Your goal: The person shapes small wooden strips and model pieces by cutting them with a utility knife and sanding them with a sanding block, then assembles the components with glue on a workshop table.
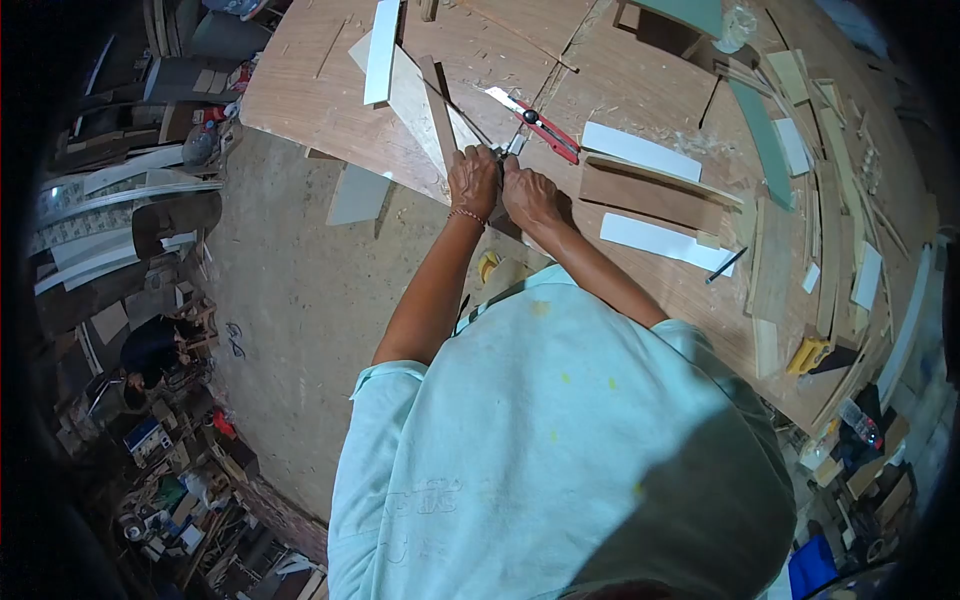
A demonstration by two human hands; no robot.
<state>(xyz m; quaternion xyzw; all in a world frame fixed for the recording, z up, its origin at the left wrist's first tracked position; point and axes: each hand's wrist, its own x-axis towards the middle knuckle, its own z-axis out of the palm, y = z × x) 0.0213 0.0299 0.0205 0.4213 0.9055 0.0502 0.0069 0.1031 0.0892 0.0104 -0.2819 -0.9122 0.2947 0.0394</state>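
Note:
My left hand (473,180) and my right hand (530,195) are pressed together at the near edge of a plywood workbench (320,100). The left hand's fingers are closed over the near end of a narrow brown wood strip (438,105). That strip lies across a pale, wedge-shaped sheet (412,95). My right hand is closed around a small grey tool (514,145) whose tip points at the strip; the tool's shape is mostly hidden. A red and black utility knife (542,127) lies on the bench just beyond my hands, touching neither.
White strips (640,150) (665,240), a brown board (650,195), a green strip (765,140) and several wood offcuts cover the bench's right side. A black pencil (725,265) and a yellow tool (808,355) lie near the edge. Another person (155,350) crouches on the floor at left.

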